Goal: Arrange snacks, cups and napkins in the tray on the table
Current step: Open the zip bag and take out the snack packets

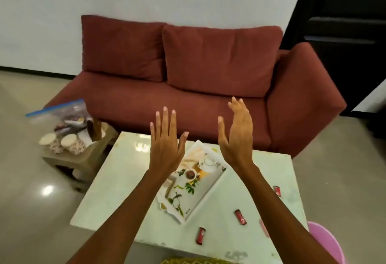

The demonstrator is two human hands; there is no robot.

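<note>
A white rectangular tray [211, 194] with a printed leaf and teapot pattern lies at an angle on the pale green table [117, 190]. Three red snack bars lie loose on the table: one [200, 236] near the front edge, one [240, 217] to its right, one [277, 191] further right. Two patterned paper cups [71, 143] stand on a small side stool to the left. My left hand [166, 144] and my right hand [236, 136] are raised above the tray's far end, fingers spread, holding nothing.
A clear zip bag [66, 117] with packets leans behind the cups on the wooden stool [83, 159]. A dark red sofa [188, 88] stands just beyond the table. A pink round seat [325, 240] shows at the lower right. A dark door [351, 34] is at the far right.
</note>
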